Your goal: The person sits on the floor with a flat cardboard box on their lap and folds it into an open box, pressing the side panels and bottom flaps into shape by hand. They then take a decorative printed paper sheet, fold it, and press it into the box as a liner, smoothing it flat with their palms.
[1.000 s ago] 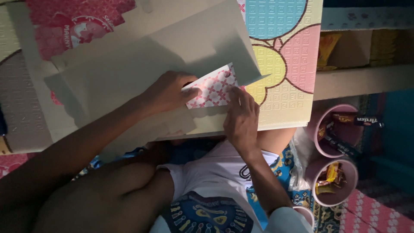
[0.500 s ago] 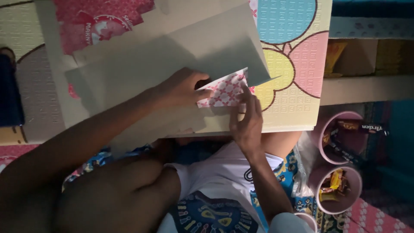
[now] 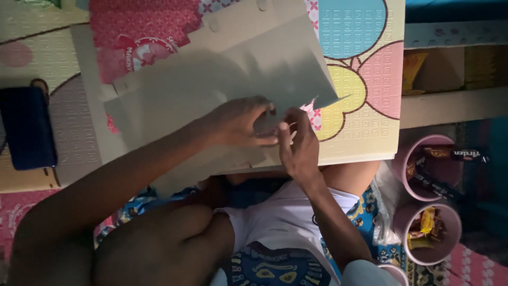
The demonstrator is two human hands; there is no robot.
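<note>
A large grey-green paper sheet point(image 3: 222, 79) lies over a pale cardboard piece point(image 3: 90, 106) on a colourful foam play mat point(image 3: 365, 79). My left hand point(image 3: 238, 122) pinches the sheet's lower right part, fingers curled on the paper. My right hand point(image 3: 297, 145) presses beside it, thumb up against the same fold. A small strip of red-and-white patterned paper point(image 3: 313, 114) peeks out under the sheet's right corner, mostly hidden. My knees and a patterned shirt fill the lower view.
A dark blue flat object point(image 3: 26, 127) lies at the left on the mat. Two pink cups point(image 3: 426, 238) with wrapped sweets stand at the lower right, one above the other. A shelf edge point(image 3: 455, 103) runs along the right.
The grey-green sheet has been folded down over the red patterned paper, which now shows only as a sliver. Both hands came closer together on the fold.
</note>
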